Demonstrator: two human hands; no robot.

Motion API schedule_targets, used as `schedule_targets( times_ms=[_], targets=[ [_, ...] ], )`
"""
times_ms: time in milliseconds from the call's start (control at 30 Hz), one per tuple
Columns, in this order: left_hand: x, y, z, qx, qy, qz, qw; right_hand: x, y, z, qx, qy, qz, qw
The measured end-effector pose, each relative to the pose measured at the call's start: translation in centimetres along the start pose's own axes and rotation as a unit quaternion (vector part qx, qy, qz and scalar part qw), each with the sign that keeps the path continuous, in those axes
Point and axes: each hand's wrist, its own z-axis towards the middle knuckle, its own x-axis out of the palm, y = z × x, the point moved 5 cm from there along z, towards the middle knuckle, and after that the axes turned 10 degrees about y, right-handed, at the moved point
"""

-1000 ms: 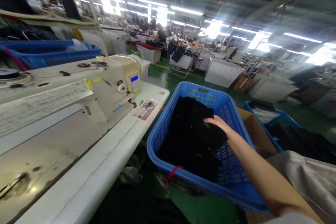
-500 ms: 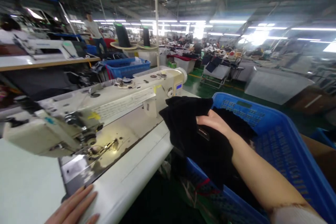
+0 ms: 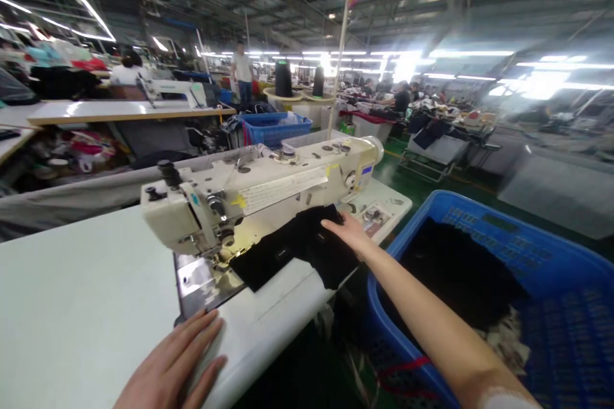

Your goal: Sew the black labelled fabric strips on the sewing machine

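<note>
Two bare hands share the pale worktop (image 3: pixel 81 307) in front of a sewing machine (image 3: pixel 311 156). The left hand (image 3: pixel 173 361) lies palm down near the front edge, fingers a little apart, gripping nothing; it is just beside the machine's metal plate and clear of the cloth. The right hand (image 3: pixel 352 233) pinches the far end of the black cloth (image 3: pixel 268 259), thumb on top; the fingers beneath are mostly hidden. That cloth stretches along the machine bed, its near end beside the presser foot (image 3: pixel 224 255), while part of it hangs over the front edge of the worktop. Whether it is one piece or two overlapping, I cannot tell; two small light marks show on it. To the right, a blue basket (image 3: pixel 570 275) holds a heap of more black fabric (image 3: pixel 455 275).

For laying the cloth out well, I would keep the pinch light, so the far end can be drawn flat without dragging the rest askew. The free left hand could smooth the near end, fingers well back from the needle area. The overhanging part looks likeliest to tug, so lift it onto the worktop first
</note>
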Motion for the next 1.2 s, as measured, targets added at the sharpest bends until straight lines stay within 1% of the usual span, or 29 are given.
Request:
schedule_targets(
  times_ms=[67, 167, 233, 267, 300, 367, 400, 433, 467, 533, 567, 600, 633, 667, 767, 800, 833, 900, 967, 1000, 1067, 1133, 1200],
  targets=[
    [-1.2, -1.6, 0.6, 0.010, -0.031, 0.006, 0.999, -1.2, -0.2, -0.1, 0.003, -0.035, -0.063, 0.997],
    [-2.1, -3.9, 2.1, 0.035, -0.034, -0.001, 0.999, -3.2, 0.2, -1.2, -0.002, -0.107, -0.148, 0.983],
    [-2.3, -4.7, 3.5, 0.033, -0.041, -0.014, 0.999, -3.6, 1.1, -2.7, -0.032, -0.133, -0.194, 0.971],
    [-2.2, -4.9, 4.4, 0.025, -0.037, -0.019, 0.999, -3.1, 1.6, -3.5, -0.056, -0.128, -0.214, 0.967],
    [-1.9, -5.0, 5.4, 0.015, -0.019, -0.021, 0.999, -2.4, 2.2, -4.4, -0.083, -0.109, -0.232, 0.963],
    [-1.4, -5.0, 7.6, 0.004, 0.002, -0.010, 1.000, 0.0, 3.1, -6.2, -0.137, -0.047, -0.263, 0.954],
    [-1.2, -5.0, 8.7, -0.001, 0.006, 0.004, 1.000, 1.2, 3.4, -6.9, -0.157, -0.017, -0.285, 0.946],
    [-1.0, -5.1, 9.8, -0.004, 0.024, 0.022, 0.999, 2.4, 3.5, -7.6, -0.172, 0.006, -0.317, 0.933],
    [-0.7, -5.2, 10.8, -0.011, 0.051, 0.041, 0.998, 3.4, 3.5, -8.0, -0.180, 0.019, -0.352, 0.918],
    [-0.2, -5.6, 12.2, -0.020, 0.109, 0.074, 0.991, 4.7, 3.2, -8.3, -0.186, 0.027, -0.401, 0.897],
    [-0.1, -5.8, 12.6, -0.020, 0.127, 0.084, 0.988, 5.0, 3.0, -8.3, -0.188, 0.027, -0.411, 0.891],
    [-0.2, -6.1, 12.9, -0.018, 0.129, 0.090, 0.987, 5.1, 2.8, -8.1, -0.192, 0.026, -0.412, 0.890],
    [-0.6, -6.3, 12.9, -0.017, 0.113, 0.091, 0.989, 5.2, 2.7, -7.9, -0.199, 0.028, -0.415, 0.887],
    [-1.1, -6.6, 12.7, -0.018, 0.081, 0.088, 0.993, 5.2, 2.6, -7.6, -0.208, 0.032, -0.417, 0.884],
    [-3.9, -7.1, 11.1, -0.007, -0.050, 0.074, 0.996, 5.1, 2.7, -6.8, -0.235, 0.046, -0.422, 0.875],
    [-5.0, -7.4, 10.3, 0.006, -0.084, 0.071, 0.994, 5.0, 2.8, -6.4, -0.243, 0.052, -0.421, 0.872],
    [-6.0, -7.7, 9.5, 0.022, -0.110, 0.068, 0.991, 5.0, 2.9, -5.9, -0.250, 0.058, -0.420, 0.871],
    [-8.0, -8.1, 7.9, 0.044, -0.134, 0.057, 0.988, 4.9, 3.1, -4.8, -0.259, 0.063, -0.411, 0.872],
    [-9.1, -8.2, 6.4, 0.044, -0.118, 0.044, 0.991, 4.7, 3.4, -3.6, -0.259, 0.057, -0.394, 0.880],
    [-9.3, -8.1, 5.7, 0.040, -0.099, 0.040, 0.993, 4.6, 3.7, -3.1, -0.257, 0.052, -0.383, 0.886],
    [-9.0, -7.5, 4.2, 0.024, -0.053, 0.032, 0.998, 4.4, 4.5, -2.9, -0.253, 0.038, -0.357, 0.898],
    [-8.4, -6.7, 2.7, 0.013, -0.024, 0.016, 0.999, 4.7, 5.5, -3.8, -0.255, 0.025, -0.326, 0.910],
    [-7.9, -5.8, 1.4, 0.002, -0.013, 0.002, 1.000, 5.5, 6.8, -6.0, -0.263, 0.022, -0.293, 0.919]
  ],
)
